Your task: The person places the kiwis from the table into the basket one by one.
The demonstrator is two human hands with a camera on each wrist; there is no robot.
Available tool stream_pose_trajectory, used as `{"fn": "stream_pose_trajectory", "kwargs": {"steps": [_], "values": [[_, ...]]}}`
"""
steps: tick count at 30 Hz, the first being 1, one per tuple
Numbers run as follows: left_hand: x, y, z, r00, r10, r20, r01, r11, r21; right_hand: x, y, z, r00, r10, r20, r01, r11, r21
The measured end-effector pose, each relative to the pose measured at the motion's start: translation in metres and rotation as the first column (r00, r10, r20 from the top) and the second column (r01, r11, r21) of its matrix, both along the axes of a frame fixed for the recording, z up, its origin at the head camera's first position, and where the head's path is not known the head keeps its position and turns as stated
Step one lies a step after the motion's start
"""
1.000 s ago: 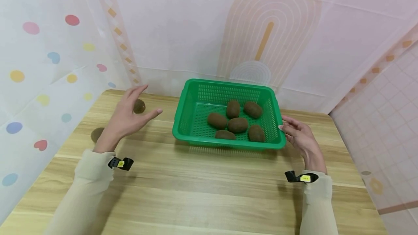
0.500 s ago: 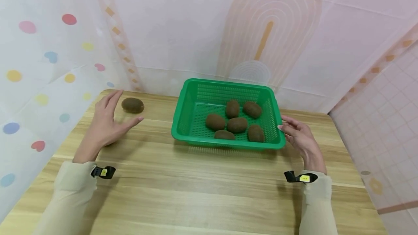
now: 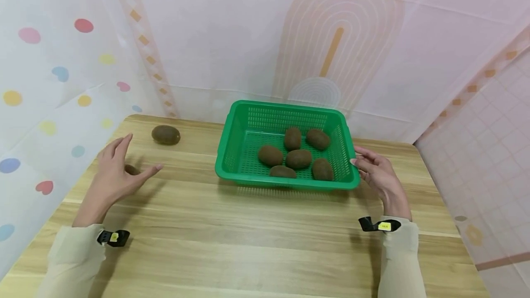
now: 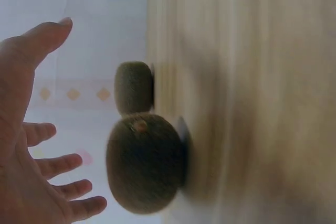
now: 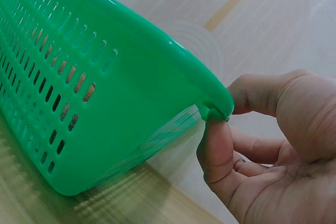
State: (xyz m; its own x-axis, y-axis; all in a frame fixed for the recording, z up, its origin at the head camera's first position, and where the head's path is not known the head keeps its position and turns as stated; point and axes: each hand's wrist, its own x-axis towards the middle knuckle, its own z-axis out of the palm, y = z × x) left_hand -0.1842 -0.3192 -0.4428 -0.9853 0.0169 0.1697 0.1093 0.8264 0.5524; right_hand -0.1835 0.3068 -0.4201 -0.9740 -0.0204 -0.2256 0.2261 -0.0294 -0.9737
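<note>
My left hand (image 3: 111,176) hovers at the left of the table, thumb and fingers spread apart, holding nothing. Just beyond it and partly hidden by it lies a kiwi (image 4: 144,163), which the left wrist view shows close to the fingertips but apart from them. Farther back, a second kiwi (image 3: 165,134) rests on the wood. The right hand (image 3: 380,176) pinches the right rim of a green plastic basket (image 5: 142,98) between thumb and fingers. Several kiwis (image 3: 298,159) lie inside the basket, mostly toward its right side.
The wooden table (image 3: 248,243) reaches back to a patterned cloth wall (image 3: 215,36). Another cloth with coloured dots (image 3: 54,105) stands along the left edge, and a grid-patterned one (image 3: 488,151) along the right.
My left hand has moved left and toward me, away from the back kiwi, which is now in full view. The right hand stays on the basket rim.
</note>
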Motion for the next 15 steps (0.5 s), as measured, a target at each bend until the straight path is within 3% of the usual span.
{"fn": "stream_pose_trajectory", "kwargs": {"steps": [7, 15], "values": [[0.011, -0.017, -0.013, 0.999, 0.036, 0.035, -0.036, 0.999, -0.003, -0.001, 0.0, 0.0, 1.0, 0.001, -0.001, -0.001, 1.0, -0.007], [0.017, -0.028, -0.02, 0.995, 0.029, 0.097, -0.029, 1.0, -0.008, 0.0, 0.0, 0.0, 1.0, 0.0, 0.003, 0.0, 1.0, -0.018]]}}
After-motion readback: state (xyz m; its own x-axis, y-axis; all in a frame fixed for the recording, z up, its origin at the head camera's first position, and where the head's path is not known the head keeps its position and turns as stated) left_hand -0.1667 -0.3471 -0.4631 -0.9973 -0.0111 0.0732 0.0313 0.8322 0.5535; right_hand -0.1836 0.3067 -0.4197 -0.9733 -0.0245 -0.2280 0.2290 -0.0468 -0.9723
